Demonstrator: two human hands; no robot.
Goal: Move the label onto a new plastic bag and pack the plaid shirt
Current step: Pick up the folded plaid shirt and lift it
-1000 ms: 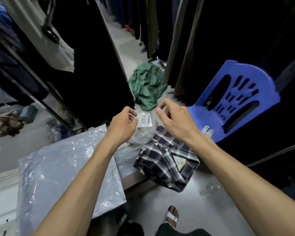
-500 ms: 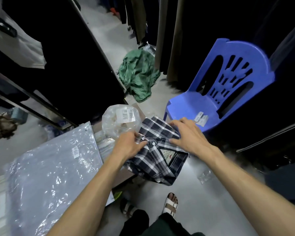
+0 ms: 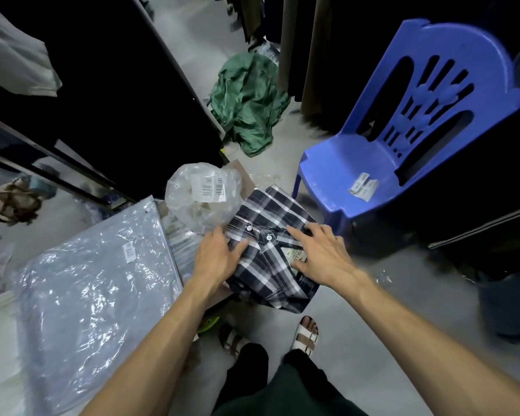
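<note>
The folded plaid shirt (image 3: 270, 250), dark blue and white, lies on the corner of a low surface and overhangs its edge. My left hand (image 3: 215, 259) grips the shirt's left side with the thumb on top. My right hand (image 3: 321, 253) presses flat on its right side beside the collar tag. Just behind the shirt sits a crumpled clear plastic bag (image 3: 198, 202) bearing a white barcode label (image 3: 208, 186). A large flat plastic bag (image 3: 93, 283) holding a pale garment, with a small label of its own, lies to the left.
A blue plastic chair (image 3: 403, 139) stands at the right with small paper tags (image 3: 363, 186) on its seat. A green garment (image 3: 248, 100) lies on the floor ahead. Dark hanging clothes line both sides. My sandalled feet (image 3: 305, 333) are below the shirt.
Both hands let go of the crumpled labelled bag, which now rests behind the shirt, and came down onto the plaid shirt. The view tilted downward.
</note>
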